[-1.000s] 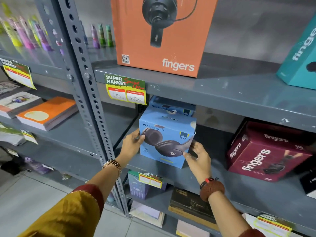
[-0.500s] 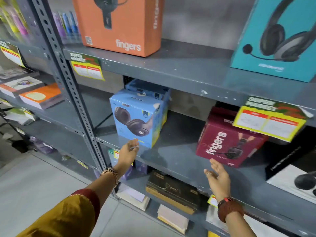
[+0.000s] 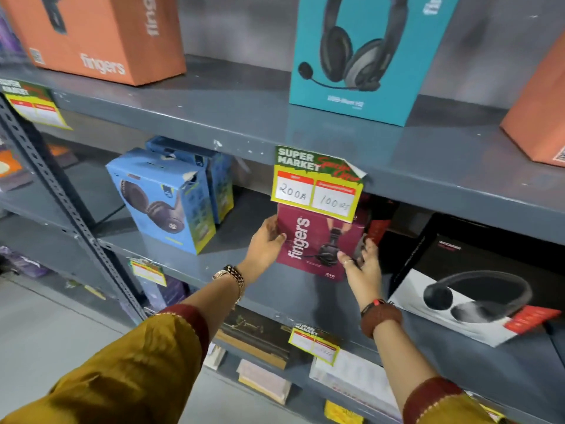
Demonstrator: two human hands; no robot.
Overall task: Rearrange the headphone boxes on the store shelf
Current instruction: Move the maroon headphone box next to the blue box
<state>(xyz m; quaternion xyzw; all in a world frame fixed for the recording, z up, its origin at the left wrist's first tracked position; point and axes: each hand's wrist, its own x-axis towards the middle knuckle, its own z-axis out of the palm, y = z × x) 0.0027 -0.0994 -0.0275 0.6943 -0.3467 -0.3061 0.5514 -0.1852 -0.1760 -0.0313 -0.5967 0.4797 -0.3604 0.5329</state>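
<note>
A maroon "fingers" headphone box [image 3: 308,240] stands on the grey middle shelf [image 3: 232,264], its top hidden behind a price tag. My left hand [image 3: 267,243] grips its left edge and my right hand [image 3: 362,264] grips its lower right corner. Two blue headphone boxes [image 3: 165,197] stand one behind the other to the left. To the right lies a black and white headphone box [image 3: 477,289]. On the upper shelf stand an orange box [image 3: 101,35] and a teal headset box [image 3: 367,56].
A yellow and green price tag [image 3: 318,185] hangs from the upper shelf edge above the maroon box. A perforated steel upright [image 3: 70,215] runs at the left. Another orange box [image 3: 538,114] sits top right. Books and small boxes fill the lower shelves.
Both hands left the blue box and moved right to the maroon box, where they now grip its two sides. The view shifted right.
</note>
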